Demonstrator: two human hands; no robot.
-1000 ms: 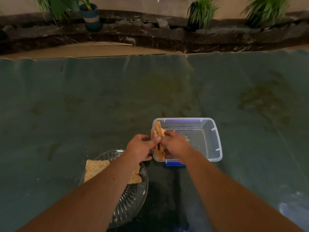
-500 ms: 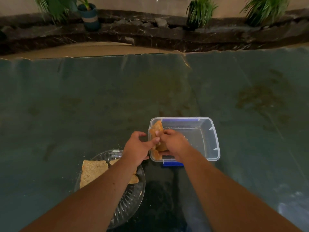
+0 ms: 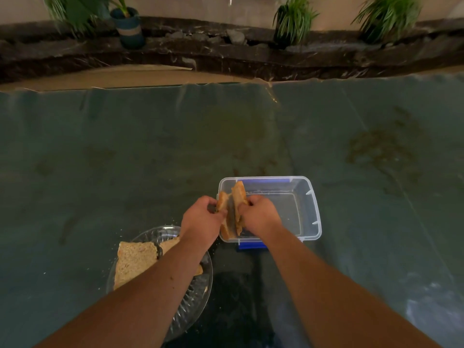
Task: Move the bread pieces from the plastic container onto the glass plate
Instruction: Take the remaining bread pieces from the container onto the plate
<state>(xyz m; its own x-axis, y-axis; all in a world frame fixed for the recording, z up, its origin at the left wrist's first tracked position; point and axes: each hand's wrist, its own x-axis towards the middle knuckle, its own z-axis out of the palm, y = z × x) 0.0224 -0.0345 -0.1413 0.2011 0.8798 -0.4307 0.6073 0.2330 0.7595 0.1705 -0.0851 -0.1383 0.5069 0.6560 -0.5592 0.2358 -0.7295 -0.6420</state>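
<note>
A clear plastic container with blue clips sits on the dark green cloth. At its left end two bread slices stand on edge. My left hand grips the left slice. My right hand grips the right slice. A gap shows between the two slices. The glass plate lies near left of the container, under my left forearm. It holds a pale bread slice and another piece partly hidden by the arm.
The green cloth covers the whole surface, with stains at the right. Behind its far edge runs a dark stone ledge with potted plants. Crumbs lie scattered around the plate.
The two slices, held together before, have been pulled apart, the left one tilting toward my left hand. Both hands stay at the container's left end.
</note>
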